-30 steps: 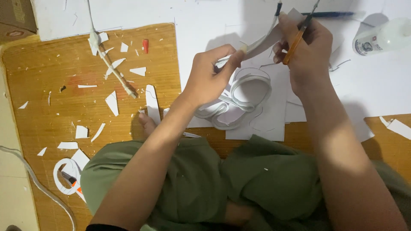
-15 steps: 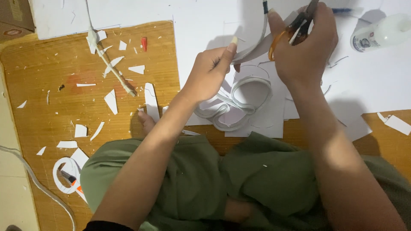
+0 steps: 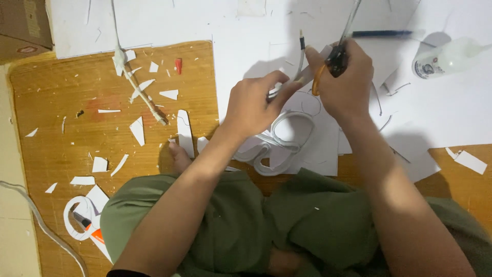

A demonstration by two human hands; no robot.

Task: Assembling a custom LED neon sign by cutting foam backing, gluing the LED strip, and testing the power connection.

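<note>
My right hand (image 3: 344, 83) grips orange-handled scissors (image 3: 335, 51) whose blades point up and away. My left hand (image 3: 254, 105) pinches a strip of white foam board (image 3: 297, 79) right beside the scissors. Curved white cut-outs (image 3: 287, 138) hang and lie below both hands, above my knees. I sit cross-legged in green trousers (image 3: 246, 220) on a wooden floor.
Large white sheets (image 3: 246, 36) cover the floor ahead. A blue pen (image 3: 382, 34) and a clear glue bottle (image 3: 448, 57) lie at the upper right. White scraps (image 3: 137, 128), a small red piece (image 3: 178, 65), a white cable (image 3: 138, 87) and a cardboard box (image 3: 23, 28) are to the left.
Both hands have shifted slightly left with the foam strip. The scissors have turned more upright, and the strip has swung around between the hands.
</note>
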